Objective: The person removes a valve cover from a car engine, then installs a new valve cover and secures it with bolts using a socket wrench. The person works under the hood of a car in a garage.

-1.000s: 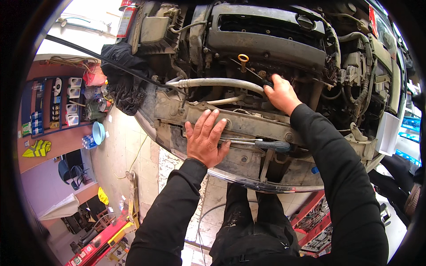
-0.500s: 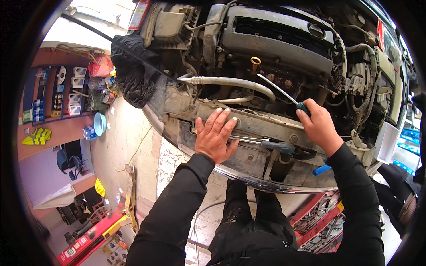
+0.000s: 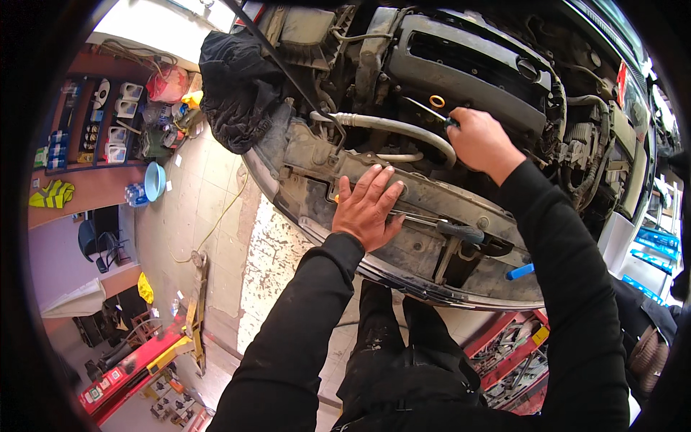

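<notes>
Over the open engine bay, my right hand (image 3: 486, 140) is closed round the dark handle of a screwdriver (image 3: 425, 109). Its shaft points left, passing close to the orange dipstick ring (image 3: 437, 102) in front of the engine cover (image 3: 468, 72). My left hand (image 3: 369, 207) rests flat with fingers spread on the dirty front crossmember (image 3: 468, 201) of the car. Beside that hand lies a second screwdriver (image 3: 461, 232) with a dark handle, its shaft running toward my thumb. What the screwdriver tip in my right hand touches, if anything, I cannot tell.
A pale hose (image 3: 392, 125) curves behind the crossmember. The black prop rod (image 3: 288, 68) slants across the left, beside a black cloth (image 3: 241, 90). A blue handle (image 3: 520, 271) sticks out at the front right. Red tool drawers (image 3: 507, 353) stand by my legs.
My right hand has moved left and farther into the engine bay with the screwdriver, now beside the dipstick ring. The view has shifted slightly; my left hand stays on the crossmember.
</notes>
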{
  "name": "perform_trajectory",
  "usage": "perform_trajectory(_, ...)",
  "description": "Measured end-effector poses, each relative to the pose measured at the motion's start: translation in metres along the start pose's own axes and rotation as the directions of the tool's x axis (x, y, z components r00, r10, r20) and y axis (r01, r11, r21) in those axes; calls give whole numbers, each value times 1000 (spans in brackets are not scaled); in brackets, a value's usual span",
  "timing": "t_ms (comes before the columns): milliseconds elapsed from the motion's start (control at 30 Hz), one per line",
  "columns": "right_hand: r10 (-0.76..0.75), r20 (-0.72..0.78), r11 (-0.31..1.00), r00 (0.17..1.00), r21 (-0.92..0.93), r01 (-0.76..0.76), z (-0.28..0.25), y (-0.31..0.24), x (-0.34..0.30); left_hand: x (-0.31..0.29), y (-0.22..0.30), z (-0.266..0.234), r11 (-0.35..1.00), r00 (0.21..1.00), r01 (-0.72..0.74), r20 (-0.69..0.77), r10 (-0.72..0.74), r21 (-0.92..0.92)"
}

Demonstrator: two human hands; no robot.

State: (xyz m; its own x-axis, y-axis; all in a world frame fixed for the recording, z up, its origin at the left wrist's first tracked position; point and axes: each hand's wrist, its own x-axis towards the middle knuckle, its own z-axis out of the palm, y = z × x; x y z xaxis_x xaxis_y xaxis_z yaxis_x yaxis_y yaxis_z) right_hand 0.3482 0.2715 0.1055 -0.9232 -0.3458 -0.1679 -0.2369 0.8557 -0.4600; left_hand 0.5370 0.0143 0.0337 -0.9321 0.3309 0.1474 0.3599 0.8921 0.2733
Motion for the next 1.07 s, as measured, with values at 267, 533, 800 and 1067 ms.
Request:
perform_trajectory(267,100,165,992,981,-89,-86,-6,-15,23,-1,-1,1,1000,1000,-12,-22,12,-3)
perform_trajectory(533,29,50,998,998,-65,-25,5,-11,9,-1,-2,3,1000,1000,-18,-16,18,2)
perform_trajectory(800,64,129,995,990,-85,-53,-4,-15,23,-2,-2,4,1000,1000,-4,-3,4,-8)
perform_trajectory(1067,170,130,977,977,-153,-150,-3,-32,8,-2,-2,4,1000,1000,-8,6,8,10)
